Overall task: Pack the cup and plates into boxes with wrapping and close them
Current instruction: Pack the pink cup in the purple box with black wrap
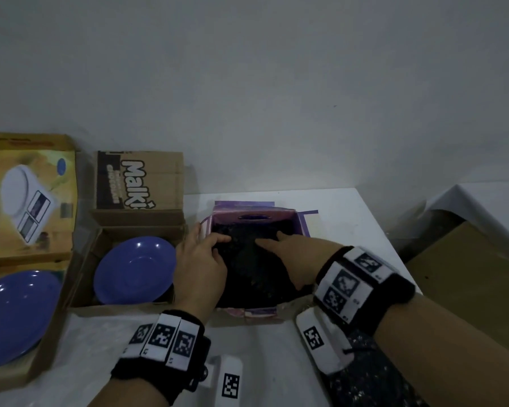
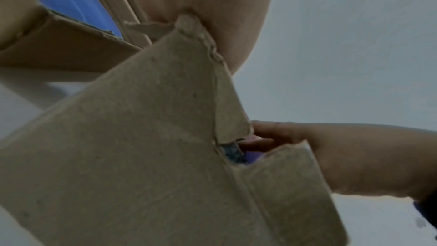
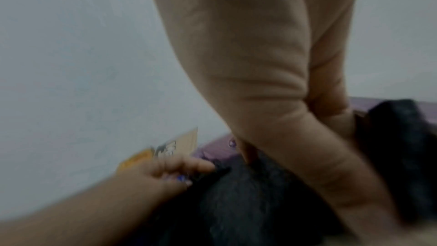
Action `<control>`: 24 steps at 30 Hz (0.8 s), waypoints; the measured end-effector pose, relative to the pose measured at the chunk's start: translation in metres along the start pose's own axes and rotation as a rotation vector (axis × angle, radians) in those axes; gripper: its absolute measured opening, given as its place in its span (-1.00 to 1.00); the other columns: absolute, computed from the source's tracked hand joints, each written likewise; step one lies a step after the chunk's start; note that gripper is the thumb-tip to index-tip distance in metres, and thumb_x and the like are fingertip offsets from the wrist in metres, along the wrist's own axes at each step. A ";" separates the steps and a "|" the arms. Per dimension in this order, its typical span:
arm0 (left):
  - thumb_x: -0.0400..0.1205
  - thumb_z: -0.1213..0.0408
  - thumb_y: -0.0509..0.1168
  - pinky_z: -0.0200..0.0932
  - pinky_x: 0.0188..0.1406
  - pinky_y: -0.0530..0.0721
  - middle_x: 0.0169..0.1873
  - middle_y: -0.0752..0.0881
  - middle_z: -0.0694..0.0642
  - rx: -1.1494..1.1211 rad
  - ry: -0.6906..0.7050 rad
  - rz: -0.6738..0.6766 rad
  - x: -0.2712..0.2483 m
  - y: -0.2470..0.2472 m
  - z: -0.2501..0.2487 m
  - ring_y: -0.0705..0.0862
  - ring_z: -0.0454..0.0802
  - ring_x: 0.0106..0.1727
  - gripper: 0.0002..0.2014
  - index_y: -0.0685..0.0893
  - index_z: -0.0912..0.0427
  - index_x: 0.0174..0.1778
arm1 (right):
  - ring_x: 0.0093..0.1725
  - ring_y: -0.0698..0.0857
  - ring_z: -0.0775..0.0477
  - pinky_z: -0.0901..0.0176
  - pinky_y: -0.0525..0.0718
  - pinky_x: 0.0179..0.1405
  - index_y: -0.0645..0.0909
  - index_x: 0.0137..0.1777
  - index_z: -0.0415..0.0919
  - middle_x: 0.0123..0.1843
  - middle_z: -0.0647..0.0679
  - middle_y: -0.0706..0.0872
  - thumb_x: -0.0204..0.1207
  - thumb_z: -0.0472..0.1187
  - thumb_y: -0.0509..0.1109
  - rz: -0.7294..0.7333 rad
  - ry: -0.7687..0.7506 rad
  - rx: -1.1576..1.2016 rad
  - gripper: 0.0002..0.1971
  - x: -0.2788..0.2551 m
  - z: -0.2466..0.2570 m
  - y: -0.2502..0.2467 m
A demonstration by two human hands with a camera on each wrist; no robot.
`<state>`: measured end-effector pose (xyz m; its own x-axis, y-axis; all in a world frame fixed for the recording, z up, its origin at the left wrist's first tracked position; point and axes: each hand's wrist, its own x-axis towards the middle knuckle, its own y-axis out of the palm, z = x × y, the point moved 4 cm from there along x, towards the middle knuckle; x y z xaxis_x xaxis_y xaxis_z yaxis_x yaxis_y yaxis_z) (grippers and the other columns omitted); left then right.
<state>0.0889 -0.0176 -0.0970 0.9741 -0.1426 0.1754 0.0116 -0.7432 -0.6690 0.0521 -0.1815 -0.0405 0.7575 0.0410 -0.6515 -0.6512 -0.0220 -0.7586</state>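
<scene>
Dark wrapping (image 1: 252, 259), soft and light, fills the purple box (image 1: 254, 211); left hand (image 1: 200, 265) pinches its edge, right hand (image 1: 294, 259) presses flat; fragile blue plate (image 1: 134, 268) sits left of it

The open box (image 1: 256, 214) in the middle was purple inside, filled with a black speckled cloth (image 1: 253, 268). Two plates (image 1: 134, 270) were blue, one in a plain brown carton (image 1: 86, 259), one in a yellow box (image 1: 27, 201). The desk (image 1: 335, 207) was white, and the wristbands (image 1: 362, 286) black with black-and-white square markers.
</scene>
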 end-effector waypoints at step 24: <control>0.75 0.25 0.02 0.06 0.56 0.33 0.51 0.40 0.02 -0.358 -0.037 0.023 -0.007 -0.001 -0.001 0.32 -0.08 0.56 -0.65 0.52 -0.14 0.38 | 0.55 -0.11 -0.67 -0.41 0.45 0.34 -0.38 0.55 0.35 0.65 -0.27 -0.33 0.39 0.29 0.37 -0.270 -0.009 -0.016 0.01 0.032 0.032 0.035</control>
<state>0.0817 -0.0167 -0.0971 0.9808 -0.1431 0.1323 -0.0838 -0.9227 -0.3762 0.0516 -0.1486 -0.0875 0.9033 0.0567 -0.4253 -0.4246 -0.0247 -0.9050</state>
